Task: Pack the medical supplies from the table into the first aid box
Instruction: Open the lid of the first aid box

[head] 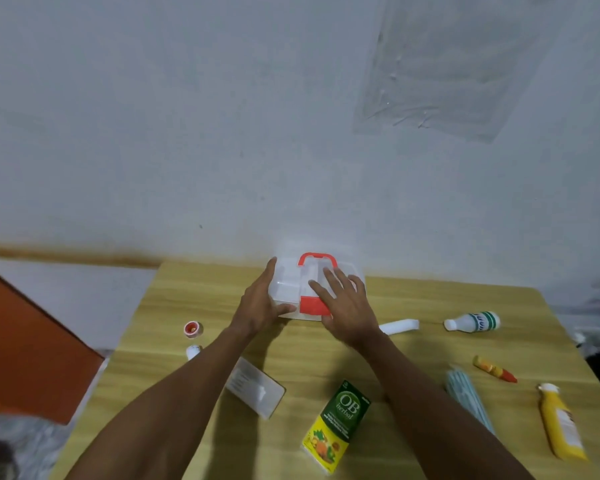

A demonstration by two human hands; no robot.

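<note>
Our two hands rest on the shut first aid box at the far edge of the worktop.

Our left hand cups the box's left end, its fingers laid along that side and the thumb pressed to the near wall, so it grips the first aid box itself. Our right hand lies flat on the lid with its fingers spread wide, holding nothing, the fingertips just short of the red handle and the palm over the red latch. Out from the box, loose on the wooden worktop, lie a white tube just beside our right wrist, a white bottle, a small red-tipped tube, a yellow tube, a green OB herbal carton, a white blister card and a red tape roll.
</note>
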